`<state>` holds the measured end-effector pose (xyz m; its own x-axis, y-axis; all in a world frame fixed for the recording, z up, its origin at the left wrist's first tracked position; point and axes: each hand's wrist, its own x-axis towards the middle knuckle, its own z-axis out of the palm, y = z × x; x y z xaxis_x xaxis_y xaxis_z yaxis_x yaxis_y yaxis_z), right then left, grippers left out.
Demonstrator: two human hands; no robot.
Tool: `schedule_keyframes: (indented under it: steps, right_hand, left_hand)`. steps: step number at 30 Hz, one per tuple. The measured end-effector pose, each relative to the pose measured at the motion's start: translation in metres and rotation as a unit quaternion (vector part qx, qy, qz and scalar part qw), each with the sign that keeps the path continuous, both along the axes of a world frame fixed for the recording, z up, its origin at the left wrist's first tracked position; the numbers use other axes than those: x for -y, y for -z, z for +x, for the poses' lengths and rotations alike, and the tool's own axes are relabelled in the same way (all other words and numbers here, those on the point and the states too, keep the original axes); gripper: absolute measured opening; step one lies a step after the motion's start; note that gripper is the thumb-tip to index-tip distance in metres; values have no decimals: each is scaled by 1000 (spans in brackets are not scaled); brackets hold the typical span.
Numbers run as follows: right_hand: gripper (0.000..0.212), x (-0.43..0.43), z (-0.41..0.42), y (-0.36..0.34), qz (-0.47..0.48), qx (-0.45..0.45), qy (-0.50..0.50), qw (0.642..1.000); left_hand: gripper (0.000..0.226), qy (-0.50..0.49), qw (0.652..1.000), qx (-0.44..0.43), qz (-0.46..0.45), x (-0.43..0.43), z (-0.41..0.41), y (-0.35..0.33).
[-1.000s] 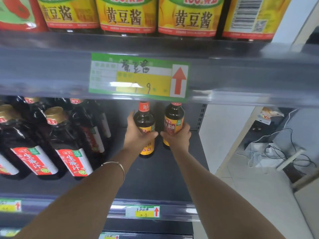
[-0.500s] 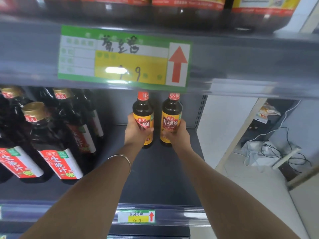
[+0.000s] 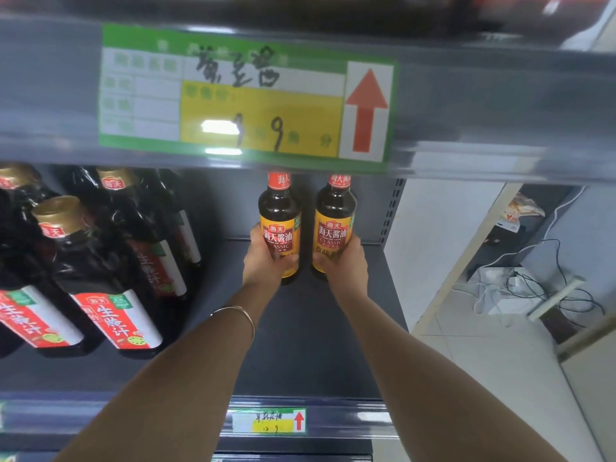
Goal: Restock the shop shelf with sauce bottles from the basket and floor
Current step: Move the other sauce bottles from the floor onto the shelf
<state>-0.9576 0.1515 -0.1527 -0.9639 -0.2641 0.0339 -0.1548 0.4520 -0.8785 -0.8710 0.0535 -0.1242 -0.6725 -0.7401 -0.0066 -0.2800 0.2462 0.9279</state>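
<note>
— How are the dark glass, orange-labelled sauce bottles (image 3: pixel 279 215) set?
— Upright, red caps up, side by side at the back of the dark grey metal shelf (image 3: pixel 300 335). One is gripped by the left hand (image 3: pixel 266 261), one by the right hand (image 3: pixel 347 265).

Shop: shelf price tags (image 3: pixel 246 95), sauce bottles (image 3: pixel 279 225).

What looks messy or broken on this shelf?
Nothing really. The left bottle in the left hand and the right bottle in the right hand stand upright, no spills. The big dark bottles seem tilted, likely the wide lens. Only the floor cables look tangled.
</note>
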Motion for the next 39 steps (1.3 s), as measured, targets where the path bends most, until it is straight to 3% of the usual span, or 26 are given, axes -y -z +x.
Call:
schedule_keyframes:
  steps: [18,24,27,35,39]
  right_hand:
    - [65,-11,-6,-6,-12,39,-40,998]
    - [69,-12,-1,-8,-15,45,-28,998]
    - [85,-12,9,-10,9,43,-17,999]
    - [79,-52,75,-36,85,-7,-3,996]
    - [73,-85,124,-45,153,-33,25,987]
  left_hand:
    - [70,-6,1000,10,6,6,-6,0]
    - [88,-3,1000,24,18,10,-6,3]
    - [107,-23,999,34,26,1,3,5]
    - [74,5,997,72,-39,-23,66,-10]
    - [53,72,966,163,-187,-21,121,-18]
